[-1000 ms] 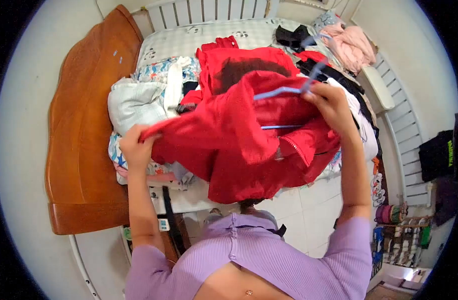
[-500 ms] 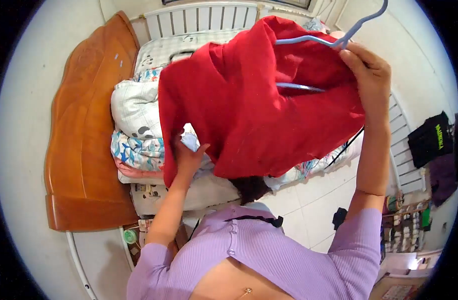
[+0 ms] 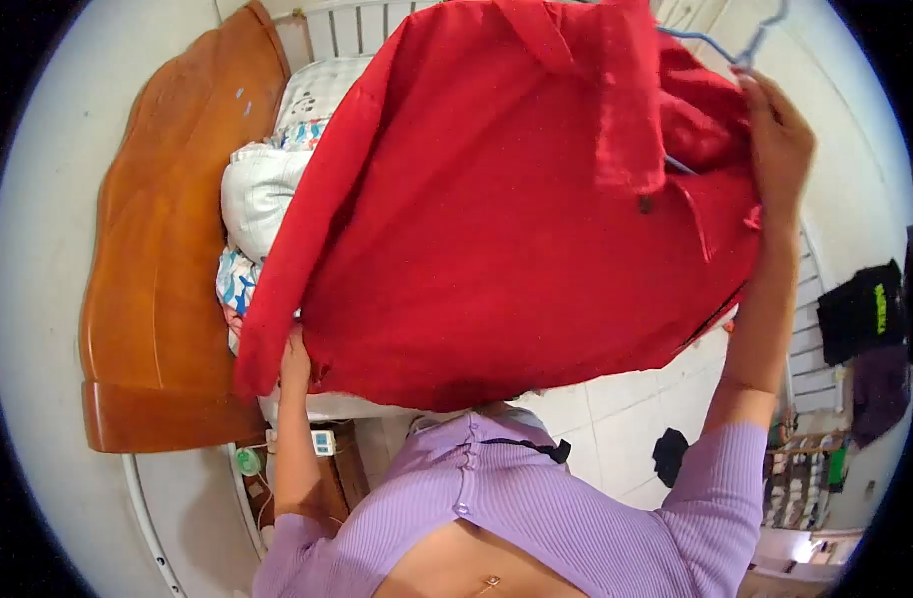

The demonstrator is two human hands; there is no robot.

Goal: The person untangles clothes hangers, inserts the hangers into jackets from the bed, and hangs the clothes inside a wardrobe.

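A large red garment (image 3: pixel 496 219) hangs spread out across the middle of the view, with a blue hanger (image 3: pixel 700 42) partly inside its neck. My right hand (image 3: pixel 778 135) is closed round the hanger just below its hook, at the upper right. At the lower left, my left hand (image 3: pixel 295 361) is at the garment's edge under a hanging sleeve; its fingers are mostly hidden by the red cloth. The garment covers most of the bed behind it.
A brown wooden headboard (image 3: pixel 167 249) stands at the left, beside white bedding (image 3: pixel 257 197) on the bed. White rails run behind and at the right, where dark clothes (image 3: pixel 860 314) hang. A black item (image 3: pixel 669 456) lies on the tiled floor.
The red garment has been raised and spread wider, its sleeve now hanging at the left. My right hand has moved up and right with the hanger; my left hand has moved lower.
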